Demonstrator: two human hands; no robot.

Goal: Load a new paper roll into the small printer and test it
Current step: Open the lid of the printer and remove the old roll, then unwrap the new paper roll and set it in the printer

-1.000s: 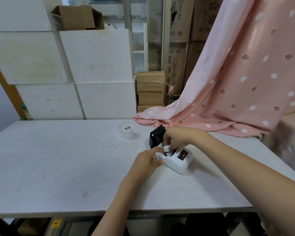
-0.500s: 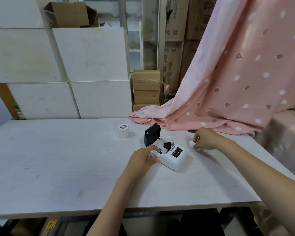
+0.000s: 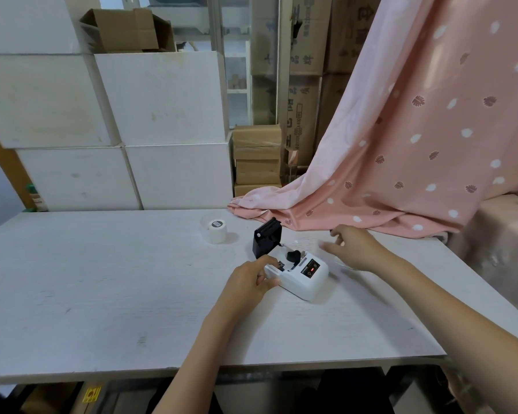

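Observation:
A small white printer [image 3: 304, 279] sits on the white table [image 3: 102, 294], its black lid [image 3: 266, 237] flipped up and its paper bay exposed. A red light glows on its panel. My left hand [image 3: 251, 279] grips the printer's near left end. My right hand [image 3: 353, 246] hovers just right of the printer with fingers spread and nothing in it. A white paper roll [image 3: 216, 231] in clear wrap stands upright to the left behind the printer. A small white scrap [image 3: 296, 241] lies on the table beyond the printer.
A pink patterned curtain [image 3: 401, 174] drapes onto the table's far right edge. White boxes [image 3: 162, 130] and cardboard cartons [image 3: 257, 162] are stacked behind the table. The table's near edge runs just below my forearms.
My right hand pulled a small white piece out of the printer, carried it right, and now hovers open and empty. My left hand stayed on the printer.

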